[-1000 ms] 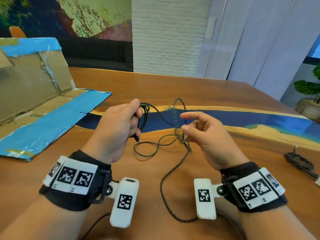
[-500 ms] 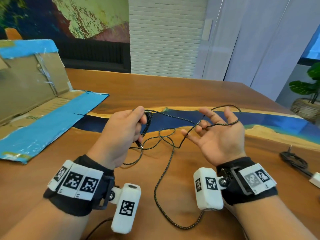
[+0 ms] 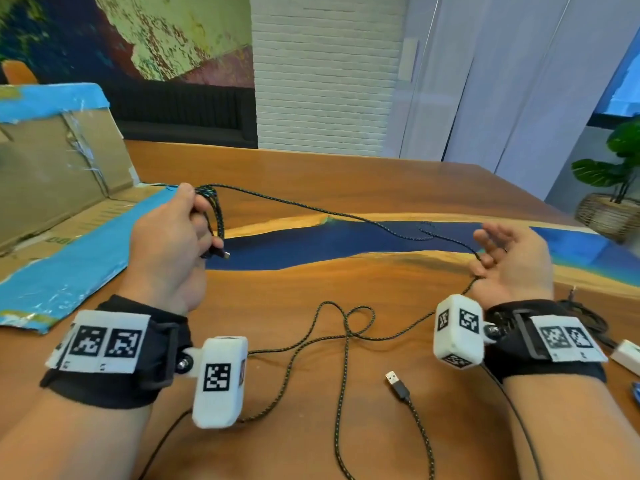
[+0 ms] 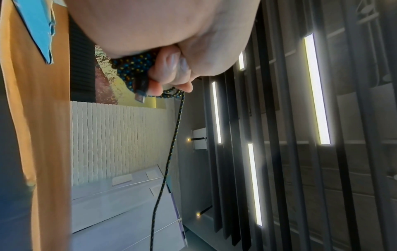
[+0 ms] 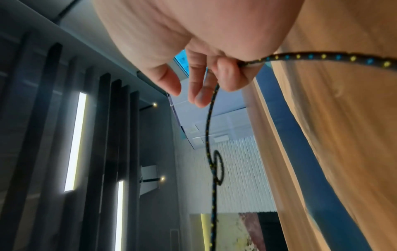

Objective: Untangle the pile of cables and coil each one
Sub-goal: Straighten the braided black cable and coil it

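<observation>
A black braided cable (image 3: 311, 207) with yellow and blue flecks runs in the air between my two hands. My left hand (image 3: 173, 237) grips several coiled turns of it (image 4: 131, 66) above the table, and the small plug (image 3: 225, 254) sticks out below its fingers. My right hand (image 3: 509, 261) is palm-up at the right. One curled finger (image 5: 229, 76) hooks the cable (image 5: 209, 118) while the others lie loose. The stretched part has a small kink loop (image 5: 218, 168). The rest lies in loose loops (image 3: 346, 323) on the table, ending in a USB plug (image 3: 394, 381).
Flattened cardboard with blue tape (image 3: 59, 237) lies on the wooden table (image 3: 311, 168) at the left. Another black cable (image 3: 588, 317) and a white adapter (image 3: 625, 355) sit at the right edge. A potted plant in a basket (image 3: 609, 209) stands beyond the table.
My hands have moved apart, the left up and leftward, the right out to the right. The slack loops between them have been drawn into a long stretched run.
</observation>
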Available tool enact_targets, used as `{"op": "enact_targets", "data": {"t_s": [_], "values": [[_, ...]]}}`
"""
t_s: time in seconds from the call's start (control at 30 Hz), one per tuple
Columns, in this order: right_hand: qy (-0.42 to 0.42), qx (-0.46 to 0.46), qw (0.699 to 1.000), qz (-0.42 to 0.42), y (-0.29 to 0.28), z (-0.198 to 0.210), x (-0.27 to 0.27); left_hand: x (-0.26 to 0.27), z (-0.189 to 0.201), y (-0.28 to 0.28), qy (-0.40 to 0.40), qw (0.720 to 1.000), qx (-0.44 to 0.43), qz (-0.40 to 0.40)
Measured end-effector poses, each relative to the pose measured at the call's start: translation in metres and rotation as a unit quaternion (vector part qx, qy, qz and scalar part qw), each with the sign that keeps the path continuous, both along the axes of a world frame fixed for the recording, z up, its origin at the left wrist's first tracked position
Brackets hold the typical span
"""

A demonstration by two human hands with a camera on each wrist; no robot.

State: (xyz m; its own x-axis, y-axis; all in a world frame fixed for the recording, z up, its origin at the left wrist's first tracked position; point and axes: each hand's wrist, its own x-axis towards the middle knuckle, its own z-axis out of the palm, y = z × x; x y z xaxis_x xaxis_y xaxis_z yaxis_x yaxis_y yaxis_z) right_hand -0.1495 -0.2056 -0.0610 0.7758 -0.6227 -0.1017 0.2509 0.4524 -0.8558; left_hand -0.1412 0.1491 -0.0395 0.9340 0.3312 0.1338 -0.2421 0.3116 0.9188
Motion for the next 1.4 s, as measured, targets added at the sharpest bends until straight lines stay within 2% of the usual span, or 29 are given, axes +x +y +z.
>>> {"op": "enact_targets", "data": {"t_s": [0.1,0.2,0.3,0.4,0.53,0.63,0.73,0.87,0.93,1.03,1.1,1.17,1.23,1.27,1.33,1.37,1.4], "values": [[0.031,-0.072,0.997,-0.016,-0.005,-0.004,0.004,0.0,-0.003,-0.006,-0.001,1.0,0.019,-0.019],[0.051,-0.223,0.973,0.014,0.004,-0.009,0.008,-0.004,-0.005,-0.017,-0.001,0.997,0.062,-0.055],[0.04,-0.342,0.934,0.093,0.014,-0.014,0.007,-0.009,-0.006,-0.022,-0.006,0.992,0.087,-0.092],[0.052,-0.451,0.87,0.191,0.026,-0.018,0.006,-0.014,-0.005,-0.026,-0.015,0.988,0.094,-0.122],[0.094,-0.524,0.8,0.278,0.043,-0.026,0.006,-0.022,-0.002,-0.03,-0.033,0.981,0.088,-0.171],[0.078,-0.557,0.775,0.289,0.051,-0.023,0.003,-0.026,-0.002,-0.032,-0.04,0.969,0.118,-0.213],[-0.01,-0.555,0.781,0.287,0.064,-0.012,-0.008,-0.03,-0.007,-0.039,-0.022,0.952,0.169,-0.255],[-0.138,-0.401,0.825,0.374,0.089,-0.006,-0.022,-0.034,-0.012,-0.047,0.017,0.936,0.18,-0.303],[-0.144,-0.388,0.836,0.36,0.094,-0.008,-0.022,-0.036,-0.01,-0.046,0.038,0.929,0.128,-0.345],[-0.125,-0.39,0.852,0.325,0.092,-0.011,-0.018,-0.041,-0.004,-0.045,0.045,0.906,-0.012,-0.421],[-0.103,-0.431,0.84,0.313,0.095,-0.009,-0.021,-0.043,-0.001,-0.045,0.012,0.888,-0.115,-0.445],[-0.073,-0.491,0.795,0.348,0.102,-0.006,-0.027,-0.04,-0.001,-0.046,-0.029,0.885,-0.183,-0.426],[-0.046,-0.529,0.735,0.422,0.111,-0.006,-0.034,-0.035,-0.004,-0.048,-0.054,0.91,-0.19,-0.364],[-0.036,-0.541,0.708,0.453,0.115,-0.006,-0.037,-0.033,-0.007,-0.049,-0.062,0.929,-0.166,-0.325],[-0.037,-0.559,0.671,0.486,0.122,-0.006,-0.043,-0.028,-0.014,-0.051,-0.071,0.966,-0.045,-0.245],[-0.045,-0.557,0.667,0.493,0.123,-0.005,-0.045,-0.026,-0.017,-0.052,-0.069,0.974,0.047,-0.209],[-0.061,-0.546,0.674,0.494,0.122,-0.004,-0.046,-0.026,-0.02,-0.053,-0.063,0.971,0.14,-0.185]]}}
